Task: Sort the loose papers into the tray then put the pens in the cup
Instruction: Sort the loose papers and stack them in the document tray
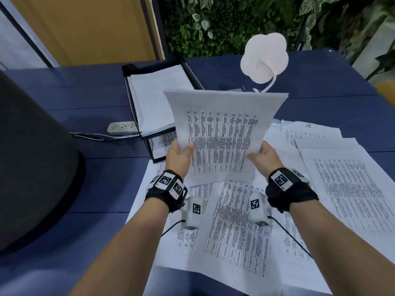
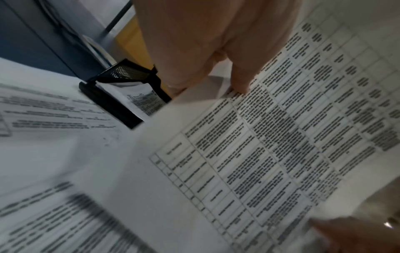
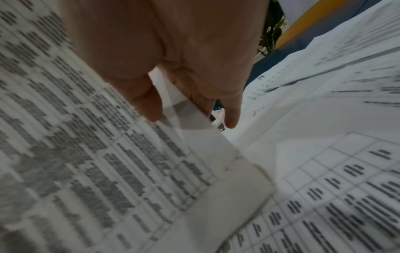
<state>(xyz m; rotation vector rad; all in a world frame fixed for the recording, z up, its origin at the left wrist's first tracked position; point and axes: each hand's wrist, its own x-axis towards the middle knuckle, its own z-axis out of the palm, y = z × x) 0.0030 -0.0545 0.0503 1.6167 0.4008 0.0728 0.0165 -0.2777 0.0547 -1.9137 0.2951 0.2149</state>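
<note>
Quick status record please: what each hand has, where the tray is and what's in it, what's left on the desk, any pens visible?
left hand: grips left edge of the raised sheet
right hand: grips its right edge
sheet: held up, off the desk, printed table facing the person
tray: black, beyond the left hand, top level holds a paper stack
loose papers: many spread on the blue desk
pens, cup: none visible

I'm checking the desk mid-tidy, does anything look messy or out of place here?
Yes: loose papers lie fanned and overlapping at odd angles on the table, not in the tray. Both hands hold one sheet up.
</note>
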